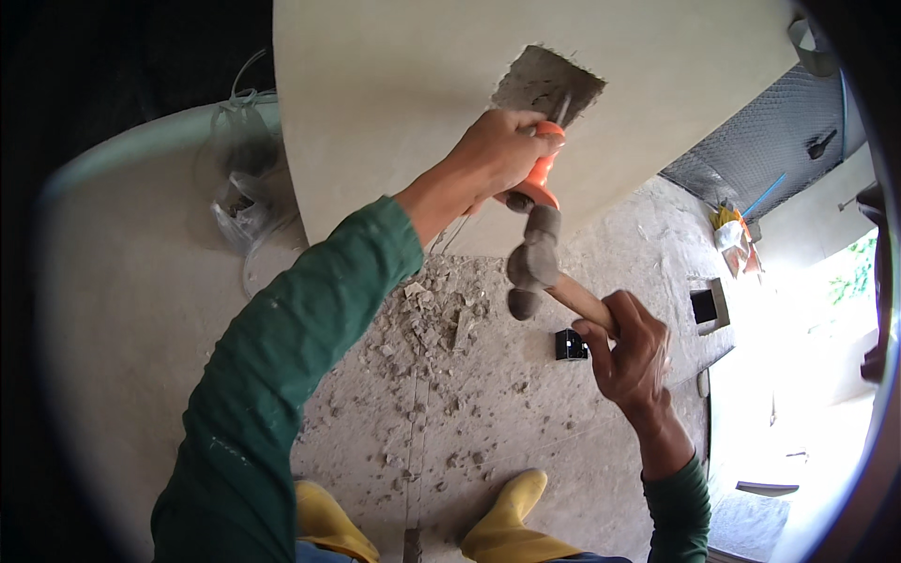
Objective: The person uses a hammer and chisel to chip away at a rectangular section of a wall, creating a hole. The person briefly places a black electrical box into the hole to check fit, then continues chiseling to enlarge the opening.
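Observation:
My left hand (507, 150) is closed around the orange hand guard of a chisel (544, 171). The chisel's metal shank points up into a rough, roughly square recess (540, 80) cut in the pale wall (394, 84). In my right hand (631, 355) is the wooden handle of a ball-peen hammer (535, 267). The hammer's head is just below the chisel's struck end, close to the orange guard; whether they touch I cannot tell. A small black box (571, 344) sits on the floor near the hammer handle.
Broken rubble (436, 319) is strewn over the concrete floor below the wall. My yellow boots (511, 516) stand at the bottom. Clear plastic bags (246, 202) hang at the left. To the right are a square opening with a frame (721, 308) and an orange-and-white sack (737, 239).

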Tool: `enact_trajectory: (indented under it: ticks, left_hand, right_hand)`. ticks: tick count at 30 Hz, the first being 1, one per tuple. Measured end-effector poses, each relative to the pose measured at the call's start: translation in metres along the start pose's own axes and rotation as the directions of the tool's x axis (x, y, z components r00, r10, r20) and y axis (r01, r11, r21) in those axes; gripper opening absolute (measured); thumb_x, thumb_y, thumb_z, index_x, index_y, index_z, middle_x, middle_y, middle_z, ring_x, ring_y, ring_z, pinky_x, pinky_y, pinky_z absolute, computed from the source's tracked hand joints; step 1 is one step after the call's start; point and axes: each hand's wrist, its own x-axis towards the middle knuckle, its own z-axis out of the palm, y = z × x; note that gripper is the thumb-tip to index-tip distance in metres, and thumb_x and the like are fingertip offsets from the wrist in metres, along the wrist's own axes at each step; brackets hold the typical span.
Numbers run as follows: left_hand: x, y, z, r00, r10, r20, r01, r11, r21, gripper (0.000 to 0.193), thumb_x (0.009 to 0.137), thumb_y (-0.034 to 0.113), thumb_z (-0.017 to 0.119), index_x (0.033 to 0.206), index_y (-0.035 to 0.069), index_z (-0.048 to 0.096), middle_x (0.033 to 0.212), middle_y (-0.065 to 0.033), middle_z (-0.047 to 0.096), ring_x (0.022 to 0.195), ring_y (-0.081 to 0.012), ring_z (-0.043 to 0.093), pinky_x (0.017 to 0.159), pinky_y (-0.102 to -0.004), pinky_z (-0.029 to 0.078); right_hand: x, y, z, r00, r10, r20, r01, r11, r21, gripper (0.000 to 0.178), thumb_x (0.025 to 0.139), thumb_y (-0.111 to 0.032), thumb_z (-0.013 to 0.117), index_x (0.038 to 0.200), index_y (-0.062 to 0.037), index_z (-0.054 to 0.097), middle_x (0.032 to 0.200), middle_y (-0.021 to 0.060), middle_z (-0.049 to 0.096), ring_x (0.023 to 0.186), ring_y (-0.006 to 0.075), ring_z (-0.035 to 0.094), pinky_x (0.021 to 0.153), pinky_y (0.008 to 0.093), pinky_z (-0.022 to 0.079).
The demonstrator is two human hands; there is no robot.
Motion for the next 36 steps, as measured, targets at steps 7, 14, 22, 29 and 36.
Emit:
enact_trajectory:
  ticks: [7,14,22,29,36]
  left_hand:
    - [-0.001,0.013,0.032,0.990,-0.016,0.137,0.060,0.944,-0.324,0.043,0.098,0.032,0.072,0.131,0.006,0.065,0.106,-0.0069,0.065,0.094,-0.0197,0.066,0.081,-0.0375,0.058]
    - [0.005,0.027,0.030,0.996,-0.061,0.061,0.080,0.912,-0.403,0.048,0.091,0.036,0.078,0.126,0.004,0.066,0.110,-0.0064,0.065,0.098,-0.0189,0.066,0.084,-0.0360,0.057]
    - [0.015,0.035,0.014,0.987,-0.106,0.123,0.149,0.894,-0.422,0.047,0.090,0.037,0.080,0.122,0.004,0.066,0.107,-0.0043,0.065,0.097,-0.0127,0.065,0.083,-0.0317,0.057]
    - [0.015,0.035,0.030,0.994,-0.099,0.039,0.106,0.882,-0.459,0.038,0.094,0.035,0.077,0.116,0.008,0.066,0.094,0.0000,0.064,0.081,-0.0104,0.063,0.072,-0.0297,0.055]
    - [0.004,0.018,0.045,0.998,-0.050,-0.039,0.026,0.884,-0.467,0.032,0.096,0.035,0.073,0.114,0.010,0.065,0.094,-0.0007,0.061,0.079,-0.0120,0.061,0.067,-0.0301,0.053]
  right_hand:
    - [-0.034,0.039,0.034,0.971,0.095,-0.218,-0.005,0.926,0.378,0.052,0.102,-0.051,0.055,0.087,-0.0010,0.057,0.064,0.0109,0.053,0.049,0.0254,0.056,0.049,0.0346,0.045]
    - [0.001,0.049,0.033,0.833,-0.301,-0.464,0.434,0.876,0.212,0.046,0.093,-0.045,0.068,0.079,-0.0034,0.056,0.063,0.0095,0.050,0.047,0.0235,0.051,0.044,0.0361,0.041]
    - [0.027,0.035,0.025,0.839,-0.356,-0.412,0.426,0.900,0.090,0.038,0.090,-0.036,0.076,0.082,-0.0059,0.054,0.066,0.0108,0.054,0.052,0.0339,0.057,0.049,0.0427,0.045]
    - [0.029,0.041,0.024,0.928,-0.232,-0.291,0.270,0.958,0.095,0.039,0.086,-0.036,0.079,0.084,-0.0061,0.055,0.067,0.0108,0.056,0.052,0.0333,0.059,0.049,0.0425,0.045]
    - [0.007,0.047,0.024,0.987,-0.014,-0.162,0.048,0.976,0.213,0.035,0.090,-0.032,0.078,0.083,-0.0054,0.056,0.067,0.0121,0.058,0.052,0.0320,0.058,0.050,0.0410,0.045]
